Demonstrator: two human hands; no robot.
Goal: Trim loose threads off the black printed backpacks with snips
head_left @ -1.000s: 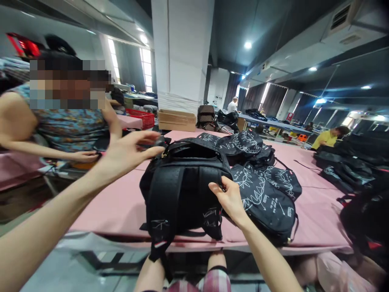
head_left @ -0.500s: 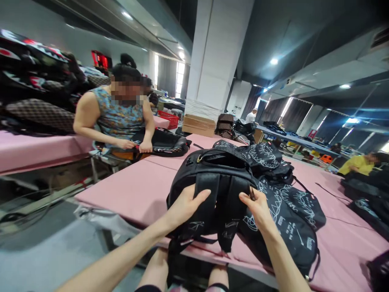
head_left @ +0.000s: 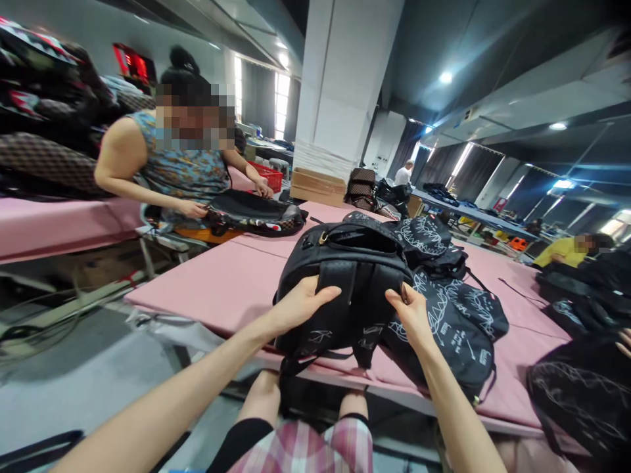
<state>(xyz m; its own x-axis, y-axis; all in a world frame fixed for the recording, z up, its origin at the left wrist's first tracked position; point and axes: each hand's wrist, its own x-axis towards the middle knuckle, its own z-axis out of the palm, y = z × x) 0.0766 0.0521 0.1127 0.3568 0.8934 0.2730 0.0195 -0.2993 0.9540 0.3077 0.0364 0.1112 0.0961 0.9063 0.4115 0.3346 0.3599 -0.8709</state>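
A black backpack (head_left: 345,269) stands upright at the near edge of the pink table (head_left: 231,282), its back panel and shoulder straps facing me and its top open. My left hand (head_left: 296,305) grips the left shoulder strap, fingers curled round it. My right hand (head_left: 411,314) pinches the backpack's right side by the other strap. Behind and to the right lie several black backpacks with white line drawings (head_left: 453,315).
A person in a patterned sleeveless top (head_left: 182,174) sits at the left, handling a black bag (head_left: 256,210). Cardboard boxes (head_left: 318,187) and a white pillar (head_left: 340,85) stand behind. More dark bags (head_left: 572,387) lie at the right. Other people work at far tables.
My left hand came down from the backpack's top and took hold of the left shoulder strap. The view swung left, bringing the seated person further into view.
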